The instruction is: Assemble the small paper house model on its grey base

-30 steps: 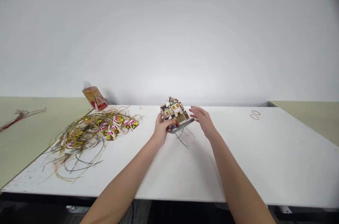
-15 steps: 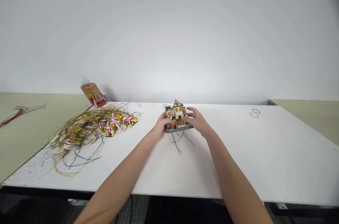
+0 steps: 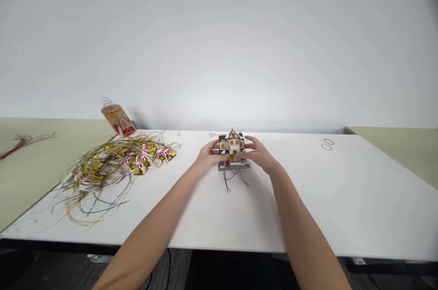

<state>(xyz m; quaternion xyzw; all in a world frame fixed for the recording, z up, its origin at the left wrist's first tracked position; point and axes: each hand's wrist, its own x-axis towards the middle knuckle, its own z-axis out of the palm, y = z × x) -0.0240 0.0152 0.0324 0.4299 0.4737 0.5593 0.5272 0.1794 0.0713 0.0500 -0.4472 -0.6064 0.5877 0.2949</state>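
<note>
A small model house (image 3: 234, 146) with yellow windows and a grey base stands upright near the middle of the white table (image 3: 342, 208). Thin dark and reddish wires (image 3: 226, 181) come out from beneath its front edge. My left hand (image 3: 208, 155) grips the left side of the house, fingers curled around it. From the right, my right hand (image 3: 257, 154) holds the other side, its thumb across the front. The back of the house and some fingertips are hidden.
On the left lies a tangled heap of wires with small red-and-white-roofed pieces (image 3: 139, 167). Behind it a bottle (image 3: 118, 118) leans at a slant. Two thin rings (image 3: 327, 145) lie far right. A small white piece (image 3: 212, 134) is behind my left hand. Reddish wires (image 3: 20, 144) lie far left.
The model house has gone from slightly tilted to upright, facing me squarely, and shifted a little right. Both hands have stayed on it. The view has moved slightly.
</note>
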